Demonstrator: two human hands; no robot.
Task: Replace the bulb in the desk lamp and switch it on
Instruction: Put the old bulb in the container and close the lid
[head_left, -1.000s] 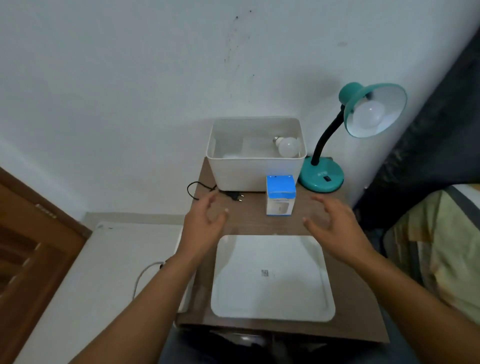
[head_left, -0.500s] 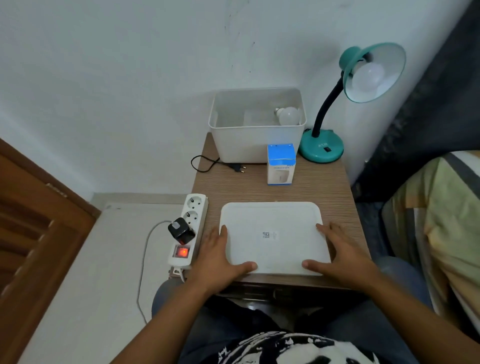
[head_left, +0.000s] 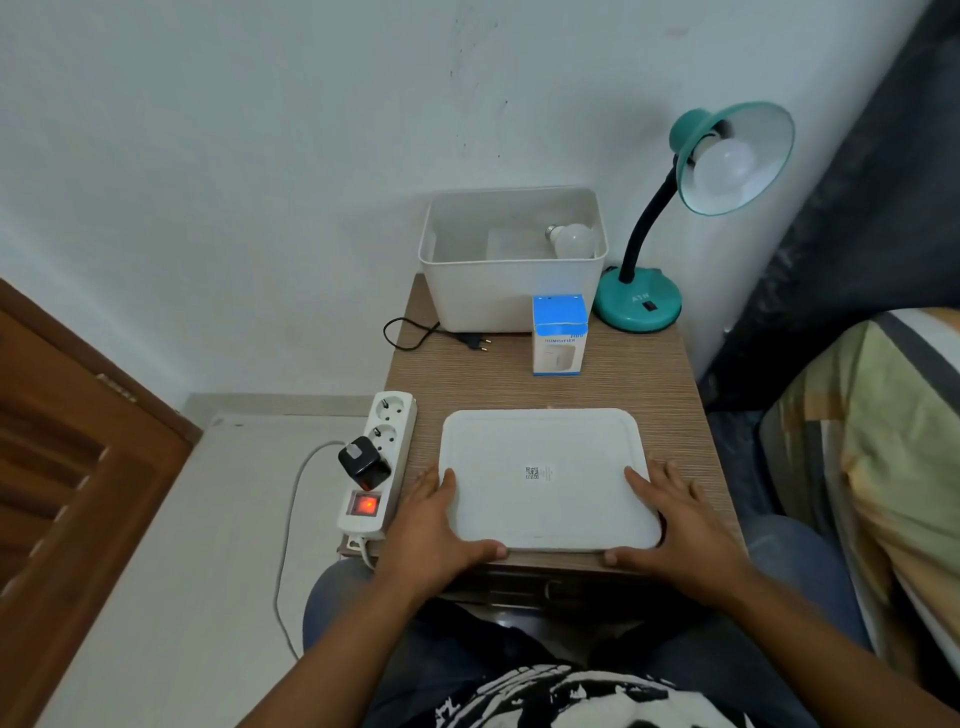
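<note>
Wooden table (head_left: 644, 374) bears teal desk lamp (head_left: 675, 218), frosted bulb (head_left: 723, 165) fitted

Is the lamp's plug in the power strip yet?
No. The plug lies loose on the table beside the bin, prongs bare. The power strip holds only a black adapter; its switch glows red.

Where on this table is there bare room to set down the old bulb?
Bare wood lies between the tray and the blue box, and right of that box below the lamp base. The back is crowded by the bin and plug.
</note>
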